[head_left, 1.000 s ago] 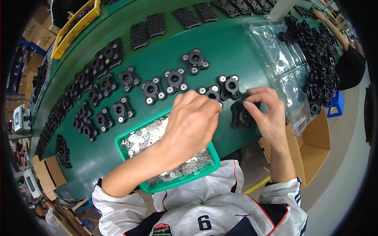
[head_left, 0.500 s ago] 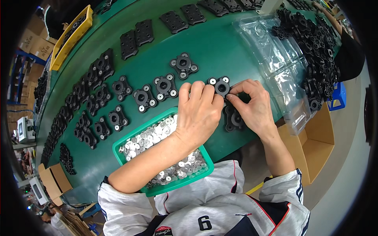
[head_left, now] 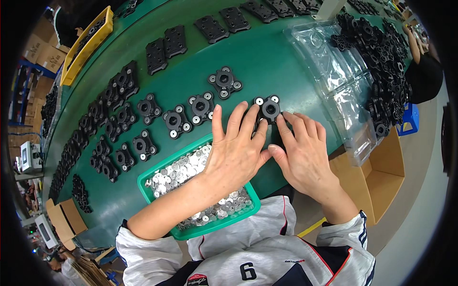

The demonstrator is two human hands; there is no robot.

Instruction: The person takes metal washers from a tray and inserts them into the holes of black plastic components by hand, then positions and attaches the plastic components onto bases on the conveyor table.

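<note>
A black four-lobed plastic part (head_left: 270,108) lies on the green table in front of me, with a round hub and pale metal washers on its visible far lobes. My left hand (head_left: 234,143) is open at its near left, fingers spread, with fingertips at the part's edge. On the other side, my right hand (head_left: 307,155) is open too, its index fingertip at the near right lobe. Both thumbs nearly meet below the part. The near lobes are partly hidden by fingers. Beneath my left forearm sits a green tray (head_left: 157,168) of loose metal washers (head_left: 188,164).
Similar black parts with washers (head_left: 224,82) stand in rows to the left and ahead. Flat black plates (head_left: 211,28) line the far side. Clear plastic trays (head_left: 329,62) and a heap of black parts (head_left: 381,71) are at right, above a cardboard box (head_left: 386,176).
Both hands have loosened from a closed pose and spread their fingers. The right hand has come slightly nearer to me. A second black part below the first is out of sight now.
</note>
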